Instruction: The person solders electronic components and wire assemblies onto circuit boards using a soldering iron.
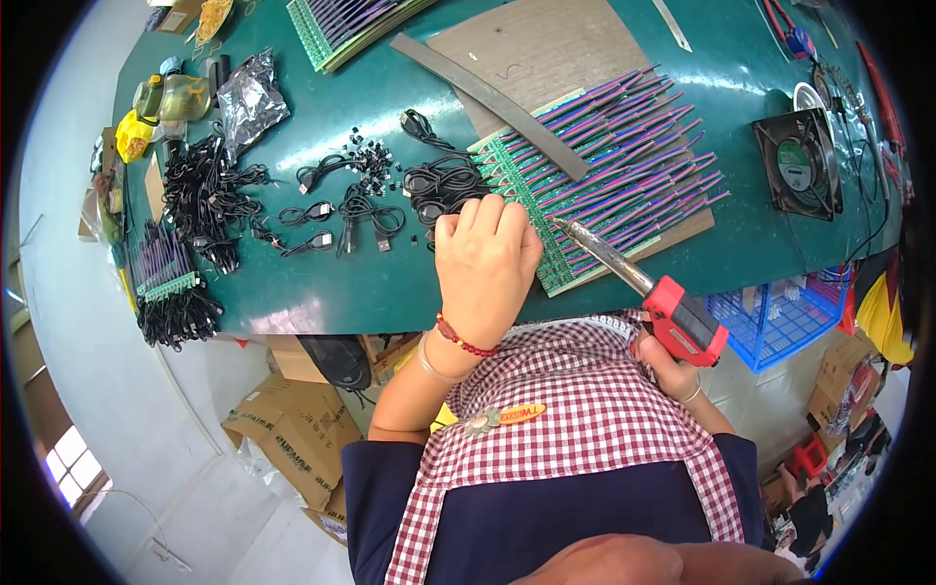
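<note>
My left hand (485, 261) is curled closed at the near left edge of a green circuit board panel (556, 255). Its fingertips are hidden, so what they pinch cannot be seen. Rows of pink, blue and dark wires (651, 136) run from the panel to the right. My right hand (665, 369) grips a red-handled soldering iron (687, 322), whose metal tip points at the panel just right of my left hand. Coiled black cables (444, 182) lie beyond my left fingers. A grey flat strip (497, 102) rests across the wires and a brown board (546, 44).
Small black connectors (369, 166) and USB cables (370, 219) lie on the green table (312, 102). Left are a cable pile (200, 185) and a wired board (166, 268). A fan (798, 164) stands right; a blue crate (780, 317) and cardboard box (292, 429) sit below.
</note>
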Motion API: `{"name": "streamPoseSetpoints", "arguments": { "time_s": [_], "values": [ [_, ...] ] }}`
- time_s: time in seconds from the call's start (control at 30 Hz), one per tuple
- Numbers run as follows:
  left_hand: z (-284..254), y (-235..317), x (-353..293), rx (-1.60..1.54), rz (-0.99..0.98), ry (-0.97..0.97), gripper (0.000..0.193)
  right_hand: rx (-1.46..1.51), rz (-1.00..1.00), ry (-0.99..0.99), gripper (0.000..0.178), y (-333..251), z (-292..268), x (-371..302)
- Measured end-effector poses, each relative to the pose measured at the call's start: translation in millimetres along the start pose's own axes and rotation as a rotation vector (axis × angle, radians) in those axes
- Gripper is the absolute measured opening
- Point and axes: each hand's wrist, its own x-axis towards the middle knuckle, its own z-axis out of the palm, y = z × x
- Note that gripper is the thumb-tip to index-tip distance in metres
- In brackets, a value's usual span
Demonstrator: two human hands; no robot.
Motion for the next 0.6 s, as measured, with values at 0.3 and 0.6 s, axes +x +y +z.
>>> {"name": "streamPoseSetpoints", "arguments": {
  "time_s": [0.3,0.6],
  "values": [
    [-0.5,1.0,1.9,0.001,0.006,0.038,0.016,0.165,0.069,0.098,0.032,-3.1,-0.9,1.6],
    [-16.7,1.3,-4.0,0.001,-0.060,0.008,0.013,0.117,0.017,0.073,0.038,2.1,-3.4,4.4]
  ]
}}
